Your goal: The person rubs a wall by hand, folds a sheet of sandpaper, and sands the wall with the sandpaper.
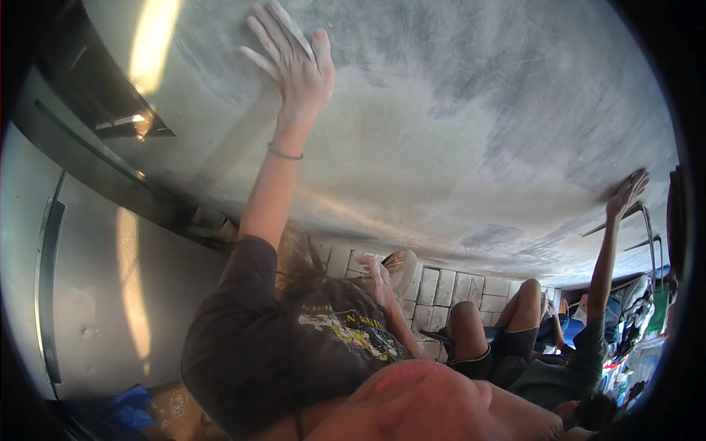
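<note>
My left hand (301,77) reaches up against a large grey, dusty surface (441,147), its fingers spread and its back toward the camera. Pale powder coats the fingers, and a dark band circles the wrist. No tool shows in it. Lower down, in front of my dark printed shirt (331,323), my right hand (379,278) hangs near my lap. Its fingers look whitish and apart, with nothing seen between them. On the right, another person's hand (627,192) rests on the same grey surface.
Pale bricks or tiles (434,290) line the area under the surface. Another person sits to the right, knees (467,331) bent. A metal panel (147,287) with a dark handle stands at left. Metal bars (647,220) and hanging cloth (638,301) are at far right.
</note>
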Available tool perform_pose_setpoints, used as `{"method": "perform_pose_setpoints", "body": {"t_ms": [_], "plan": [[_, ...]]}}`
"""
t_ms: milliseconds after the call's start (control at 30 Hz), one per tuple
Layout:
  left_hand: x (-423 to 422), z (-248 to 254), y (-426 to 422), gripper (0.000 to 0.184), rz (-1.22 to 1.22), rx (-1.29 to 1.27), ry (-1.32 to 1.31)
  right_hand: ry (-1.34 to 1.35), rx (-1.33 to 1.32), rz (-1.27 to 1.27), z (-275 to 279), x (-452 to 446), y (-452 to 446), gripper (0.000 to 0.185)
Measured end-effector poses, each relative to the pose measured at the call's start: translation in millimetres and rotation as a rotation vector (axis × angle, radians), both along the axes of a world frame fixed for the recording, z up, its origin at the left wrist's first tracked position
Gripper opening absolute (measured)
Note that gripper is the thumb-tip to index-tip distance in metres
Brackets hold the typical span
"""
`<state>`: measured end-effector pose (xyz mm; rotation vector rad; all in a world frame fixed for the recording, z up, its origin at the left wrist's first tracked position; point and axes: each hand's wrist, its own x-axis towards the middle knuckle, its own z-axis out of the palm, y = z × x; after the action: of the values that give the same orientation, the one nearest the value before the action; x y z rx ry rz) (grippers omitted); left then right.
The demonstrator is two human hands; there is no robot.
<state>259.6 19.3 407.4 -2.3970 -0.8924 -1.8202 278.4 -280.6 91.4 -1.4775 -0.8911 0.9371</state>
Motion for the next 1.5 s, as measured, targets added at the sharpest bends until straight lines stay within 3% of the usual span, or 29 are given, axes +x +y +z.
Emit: {"method": "perform_pose_setpoints", "body": {"t_ms": [100,233,333,433,533,633,700,800,833,900,1000,1067,1167,1200,1333,1433,1500], "plan": [[-2,2,2,0.079,-0.001,0.076,0.014,0.086,-0.040,-0.045,-1,3,-1,0.069],[13,-90,-14,0.083,-0.037,0.012,0.160,0.037,0.051,-0.001,0,3,7,0.074],[16,-126,-15,0.086,0.015,-0.053,0.317,0.025,0.050,0.015,0,-2,13,0.074],[19,-105,-14,0.085,-0.014,-0.008,0.232,0.010,0.036,0.029,11,-6,8,0.073],[16,-52,-6,0.082,-0.018,0.141,0.131,0.001,0.013,0.042,13,-5,6,0.073],[7,3,-9,0.082,-0.070,0.119,0.111,0.006,-0.018,0.029,7,-5,4,0.073],[21,-20,-7,0.078,-0.065,0.199,-0.016,0.028,-0.023,0.009,4,-4,3,0.073],[24,-85,-13,0.077,-0.083,0.195,0.187,-0.004,0.020,-0.025,3,-8,8,0.072],[24,-105,-12,0.078,0.015,0.227,0.340,0.011,0.010,-0.013,4,-11,8,0.075],[25,-99,-17,0.079,0.105,0.258,0.489,0.024,-0.005,-0.011,5,-13,13,0.078],[29,-51,-16,0.077,-0.047,0.224,0.334,0.099,-0.054,-0.003,3,-18,16,0.077],[30,-11,-14,0.073,-0.076,0.317,0.090,0.002,0.026,0.055,3,-17,14,0.078],[34,-5,-16,0.070,-0.066,0.377,0.142,-0.009,-0.047,0.033,17,-15,13,0.077],[32,-21,-16,0.075,-0.005,0.362,0.352,-0.013,-0.036,0.032,17,-14,15,0.077],[29,-107,-19,0.074,-0.011,0.342,0.465,0.027,-0.011,0.005,17,-14,18,0.078],[27,-126,-18,0.074,0.080,0.321,0.515,0.047,-0.005,-0.001,12,-17,19,0.079],[33,-107,-20,0.075,-0.080,0.221,0.372,0.051,-0.009,0.007,8,-15,14,0.080]]}}
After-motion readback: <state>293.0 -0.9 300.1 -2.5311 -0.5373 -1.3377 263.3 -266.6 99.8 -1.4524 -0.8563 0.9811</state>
